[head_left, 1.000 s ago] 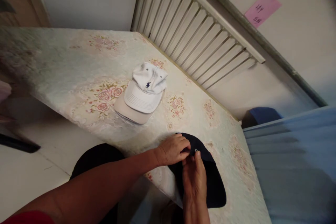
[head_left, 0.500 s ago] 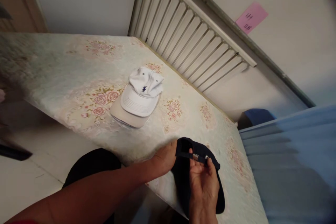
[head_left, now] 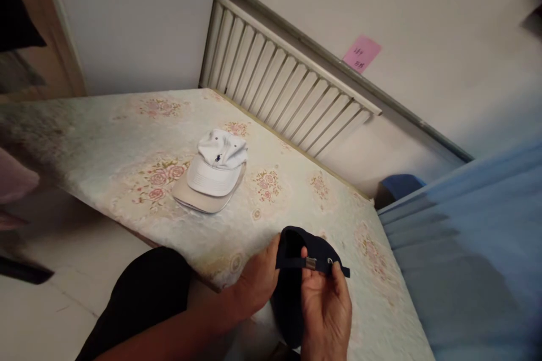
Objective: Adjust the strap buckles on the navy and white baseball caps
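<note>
A dark navy cap (head_left: 296,248) is held upright at the near edge of the floral table (head_left: 105,135), its back strap with a metal buckle facing me. My left hand (head_left: 258,282) grips the cap's left side near the strap. My right hand (head_left: 324,307) pinches the strap's free end just right of the buckle. Farther back on the table lie a white cap (head_left: 215,163) with a small dark logo and a beige cap (head_left: 190,200) stacked under it, apart from both hands.
A white ribbed radiator (head_left: 288,96) runs along the wall behind the table, with a pink note (head_left: 361,53) stuck above it. Blue fabric (head_left: 466,237) fills the right side. A blue object (head_left: 400,186) sits in the gap beyond the table. My dark-clothed knee (head_left: 144,287) is below the table edge.
The navy cap has come up off the table and turned so its strap and buckle face me. Both hands shifted toward me with it. The view tilted upward, showing more wall.
</note>
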Available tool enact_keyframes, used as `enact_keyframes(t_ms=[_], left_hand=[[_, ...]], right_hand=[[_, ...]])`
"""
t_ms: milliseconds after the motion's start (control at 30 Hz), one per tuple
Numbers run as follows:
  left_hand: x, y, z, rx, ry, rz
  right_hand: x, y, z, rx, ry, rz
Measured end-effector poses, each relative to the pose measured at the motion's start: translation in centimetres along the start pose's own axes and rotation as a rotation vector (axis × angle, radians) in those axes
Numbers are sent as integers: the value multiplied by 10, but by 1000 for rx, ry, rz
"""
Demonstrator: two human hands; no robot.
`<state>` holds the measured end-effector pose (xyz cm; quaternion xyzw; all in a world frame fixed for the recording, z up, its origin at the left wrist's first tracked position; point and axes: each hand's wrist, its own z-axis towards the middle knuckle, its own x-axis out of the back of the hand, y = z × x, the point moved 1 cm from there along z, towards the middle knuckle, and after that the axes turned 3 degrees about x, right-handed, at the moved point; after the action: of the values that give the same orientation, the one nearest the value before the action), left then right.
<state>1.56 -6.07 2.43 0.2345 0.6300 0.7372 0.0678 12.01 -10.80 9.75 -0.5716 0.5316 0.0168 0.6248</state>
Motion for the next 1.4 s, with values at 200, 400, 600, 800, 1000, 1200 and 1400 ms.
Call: enact_keyframes(t_ms=[200,400,600,800,1000,1200,1400], left_hand=[[-3,30,-10,52,70,80],[-3,60,-17,-21,94,146],[-3,81,-26,-39,112,217],[-9,87,-35,-60,112,213],[-13,98,-42,21,71,254],[-17,104,-44,83,76,276],[-19,104,-44,48,63,285]], right_hand=[[2,-30,-12,-10,-103,-39],[11,-53,-30,37,-201,15],[22,-65,-38,13,-345,-49],[34,-64,-38,-64,-334,-111],[44,-59,-31,-18,-328,-110],[46,-59,-26,25,-231,-110],[52,-62,-26,23,-225,-93]])
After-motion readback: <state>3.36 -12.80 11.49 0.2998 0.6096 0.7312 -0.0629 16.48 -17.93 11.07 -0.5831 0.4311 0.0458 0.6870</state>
